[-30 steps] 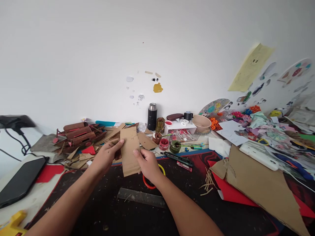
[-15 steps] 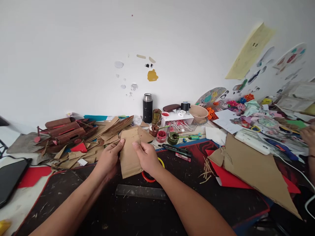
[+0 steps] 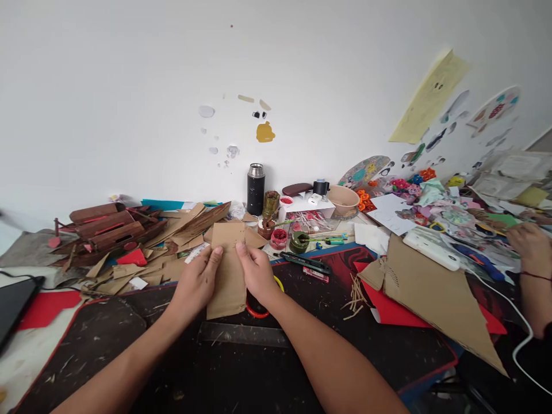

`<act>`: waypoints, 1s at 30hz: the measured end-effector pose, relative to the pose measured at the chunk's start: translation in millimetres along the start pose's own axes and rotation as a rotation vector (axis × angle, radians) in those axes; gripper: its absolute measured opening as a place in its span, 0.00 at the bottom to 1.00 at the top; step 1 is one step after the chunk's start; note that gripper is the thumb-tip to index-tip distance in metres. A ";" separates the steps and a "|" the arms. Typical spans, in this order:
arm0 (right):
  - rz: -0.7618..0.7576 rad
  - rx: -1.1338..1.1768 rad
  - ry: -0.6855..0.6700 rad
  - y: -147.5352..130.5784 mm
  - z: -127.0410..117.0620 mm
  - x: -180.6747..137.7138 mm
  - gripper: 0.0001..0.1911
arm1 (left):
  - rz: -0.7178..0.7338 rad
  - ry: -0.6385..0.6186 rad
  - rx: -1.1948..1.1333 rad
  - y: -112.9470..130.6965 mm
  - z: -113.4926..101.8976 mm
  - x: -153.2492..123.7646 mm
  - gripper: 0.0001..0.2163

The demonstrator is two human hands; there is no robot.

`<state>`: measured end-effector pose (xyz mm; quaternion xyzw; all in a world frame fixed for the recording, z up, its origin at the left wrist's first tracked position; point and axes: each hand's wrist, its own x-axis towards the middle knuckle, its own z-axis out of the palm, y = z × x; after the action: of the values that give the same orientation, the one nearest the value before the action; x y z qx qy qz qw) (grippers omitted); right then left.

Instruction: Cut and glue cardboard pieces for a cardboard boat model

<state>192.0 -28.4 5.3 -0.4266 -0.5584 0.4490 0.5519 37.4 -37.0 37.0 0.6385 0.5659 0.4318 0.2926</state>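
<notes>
A tall brown cardboard strip (image 3: 227, 287) stands upright over the dark work mat (image 3: 172, 368), held between both my hands. My left hand (image 3: 196, 282) grips its left edge, thumb on the front face. My right hand (image 3: 256, 273) pinches its right edge near the top. Behind my right hand lies a red and yellow ring (image 3: 259, 310). A clear ruler (image 3: 244, 334) lies flat on the mat just below the strip.
Cardboard scraps and a brown model boat (image 3: 112, 230) crowd the left. A black flask (image 3: 255, 188), paint pots (image 3: 278, 238) and a utility knife (image 3: 308, 263) stand behind. A large cardboard sheet (image 3: 435, 293) over red paper lies right. Another person's hand (image 3: 532, 247) rests at far right.
My hands have drawn closer together on the cardboard strip, the left thumb now on its front. The view has shifted right, and the other person's hand has come further into view.
</notes>
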 end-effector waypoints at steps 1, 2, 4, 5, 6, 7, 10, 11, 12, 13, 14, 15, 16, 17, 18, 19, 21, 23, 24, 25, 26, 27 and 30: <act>0.001 0.007 0.021 0.1 1.1 -0.5 0.31 | 0.004 0.011 -0.026 0.5 2.8 -2.1 0.33; 0.002 0.016 0.035 0.0 2.3 -1.2 0.31 | -0.002 0.023 -0.055 1.4 5.1 -4.0 0.34; 0.009 0.036 0.035 -0.8 4.6 -3.0 0.31 | -0.045 0.032 -0.116 4.3 7.9 -6.7 0.36; 0.017 0.051 0.026 -1.4 5.6 -4.0 0.32 | -0.075 0.032 -0.150 5.9 8.5 -7.5 0.36; 0.026 0.067 0.018 -2.2 6.3 -4.9 0.32 | -0.101 0.035 -0.185 7.4 8.8 -8.1 0.37; 0.037 0.081 0.010 -3.0 6.8 -5.7 0.32 | -0.122 0.039 -0.216 8.9 8.9 -8.6 0.37; 0.079 0.118 -0.013 -4.3 7.6 -7.4 0.32 | -0.174 0.054 -0.281 12.8 9.9 -10.5 0.38; 0.094 0.127 -0.018 -4.1 7.9 -7.8 0.32 | -0.192 0.058 -0.297 13.8 10.6 -11.3 0.38; 0.110 0.134 -0.023 -3.6 8.3 -8.1 0.32 | -0.211 0.063 -0.312 14.6 11.4 -12.1 0.38; 0.124 0.141 -0.027 -2.6 8.8 -8.3 0.33 | -0.231 0.067 -0.325 15.1 12.3 -12.8 0.38; 0.134 0.148 -0.028 -1.5 9.5 -8.4 0.33 | -0.246 0.071 -0.335 15.2 13.0 -13.3 0.38; 0.140 0.157 -0.027 -0.2 10.2 -8.3 0.33 | -0.252 0.074 -0.338 15.1 13.5 -13.4 0.38; 0.141 0.167 -0.025 0.9 10.9 -8.1 0.34 | -0.247 0.073 -0.333 14.5 13.5 -13.0 0.38; 0.138 0.181 -0.022 1.8 11.4 -7.7 0.34 | -0.229 0.066 -0.321 13.6 13.0 -12.2 0.38; 0.133 0.194 -0.019 2.3 11.7 -7.2 0.34 | -0.203 0.057 -0.302 12.4 12.0 -10.9 0.37; 0.128 0.206 -0.018 2.2 11.8 -6.8 0.34 | -0.172 0.044 -0.279 10.9 10.4 -9.1 0.37; 0.111 0.213 -0.023 0.5 11.5 -6.1 0.34 | -0.125 0.021 -0.234 7.3 6.2 -5.0 0.38; 0.074 0.201 -0.041 -2.5 11.1 -6.5 0.33 | -0.110 0.021 -0.204 3.4 2.1 -1.3 0.38; 0.051 0.186 -0.050 -4.0 11.1 -7.1 0.33 | -0.115 0.028 -0.202 1.5 0.9 0.0 0.38; 0.030 0.168 -0.054 -5.2 11.3 -8.0 0.32 | -0.134 0.046 -0.209 -0.1 0.4 0.6 0.38; 0.016 0.145 -0.054 -6.0 11.8 -9.0 0.32 | -0.171 0.073 -0.223 -1.4 0.8 0.6 0.37; 0.010 0.121 -0.045 -6.3 12.3 -10.1 0.31 | -0.220 0.104 -0.243 -2.2 1.9 0.1 0.35; 0.011 0.049 -0.014 -5.4 13.5 -11.9 0.30 | -0.323 0.167 -0.308 -1.7 7.7 -3.3 0.31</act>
<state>178.9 -41.7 7.9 -0.4130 -0.5486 0.4686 0.5559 43.5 -39.0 31.3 0.4495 0.6105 0.5120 0.4038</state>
